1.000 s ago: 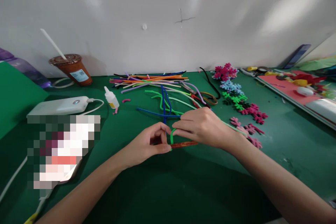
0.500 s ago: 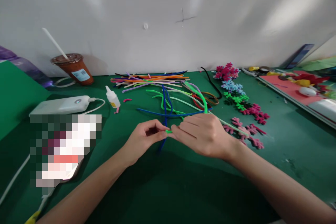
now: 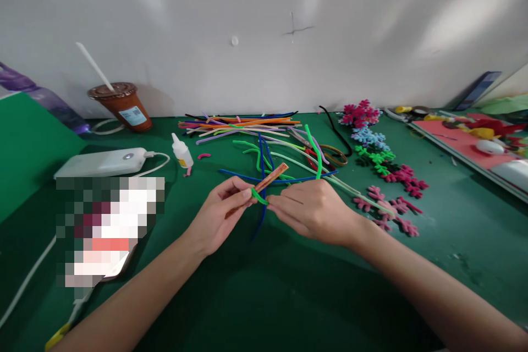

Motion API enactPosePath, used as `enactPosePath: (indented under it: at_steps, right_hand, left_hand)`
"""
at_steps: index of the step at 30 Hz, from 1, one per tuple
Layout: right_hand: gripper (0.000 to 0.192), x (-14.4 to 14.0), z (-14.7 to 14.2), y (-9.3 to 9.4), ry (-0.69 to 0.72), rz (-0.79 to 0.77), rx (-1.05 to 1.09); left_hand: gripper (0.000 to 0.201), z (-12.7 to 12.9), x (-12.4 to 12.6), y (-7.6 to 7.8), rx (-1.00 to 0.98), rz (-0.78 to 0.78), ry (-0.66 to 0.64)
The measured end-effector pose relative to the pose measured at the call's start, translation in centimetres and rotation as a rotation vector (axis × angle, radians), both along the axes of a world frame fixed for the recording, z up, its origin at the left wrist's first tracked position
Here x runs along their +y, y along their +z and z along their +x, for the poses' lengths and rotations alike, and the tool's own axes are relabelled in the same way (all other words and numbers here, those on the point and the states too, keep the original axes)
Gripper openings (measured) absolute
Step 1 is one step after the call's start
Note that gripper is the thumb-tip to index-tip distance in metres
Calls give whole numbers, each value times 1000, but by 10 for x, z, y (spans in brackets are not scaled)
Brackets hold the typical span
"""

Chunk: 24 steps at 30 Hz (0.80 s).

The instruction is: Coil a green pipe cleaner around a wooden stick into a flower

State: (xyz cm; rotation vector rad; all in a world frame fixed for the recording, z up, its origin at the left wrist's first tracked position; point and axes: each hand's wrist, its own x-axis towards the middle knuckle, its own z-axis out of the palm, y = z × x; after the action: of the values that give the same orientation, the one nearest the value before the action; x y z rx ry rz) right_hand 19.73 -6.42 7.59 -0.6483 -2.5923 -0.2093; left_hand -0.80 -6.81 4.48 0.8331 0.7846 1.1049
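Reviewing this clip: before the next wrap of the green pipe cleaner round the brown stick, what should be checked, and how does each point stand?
1. Left hand pinches the brown stick: ok.
2. Right hand holds the green pipe cleaner: ok.
3. Green end touches the stick: ok.
4. Wrap tight: cannot tell.
5. Free green length clear of the pipe cleaner pile: not ok, it crosses loose strands.
6. Glue bottle capped: cannot tell.

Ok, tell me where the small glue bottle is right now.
The glue bottle stands left of centre on the green table, between the white power bank and the pile of pipe cleaners.
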Motion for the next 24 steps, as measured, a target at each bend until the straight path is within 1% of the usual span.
enactPosePath:
  at_steps: [3, 5, 7, 9, 11, 13, 16, 18, 20, 22, 24]
  right_hand:
    - [26, 3, 2, -4, -26, -182, 35]
    - [24, 5, 3, -5, -24, -326, 91]
    - [22, 8, 4, -4, 20, -465, 146]
    - [19, 12, 5, -3, 94, -586, 161]
    - [17, 15, 7, -1, 148, -672, 169]
    - [18, 17, 8, -1, 152, -706, 185]
    - [19, 17, 9, -1, 127, -648, 138]
    - [22, 14, 9, 0, 90, -539, 57]
    - [25, 9, 9, 1, 43, -371, -38]
    - [27, 4, 8, 3, 11, -173, -120]
    - [27, -1, 5, 4, 1, -1, -155]
  left_hand:
    - [13, -1, 0, 0, -31, -34, -79]
    - [13, -3, 0, 1, -20, -26, -167]
    - [12, -4, -1, 2, 7, 8, -270]
    - [11, -6, -2, 3, 53, 26, -368]
    - [12, -6, -3, 6, 117, 24, -444]
    - [12, -6, -3, 8, 218, 33, -505]
    - [11, -4, -4, 12, 417, 94, -580]
    - [11, -2, -4, 13, 532, 135, -599]
    - [13, 0, -4, 13, 609, 169, -574]
    - [15, 1, -4, 11, 651, 190, -514]
    - [15, 2, -2, 9, 672, 198, -442]
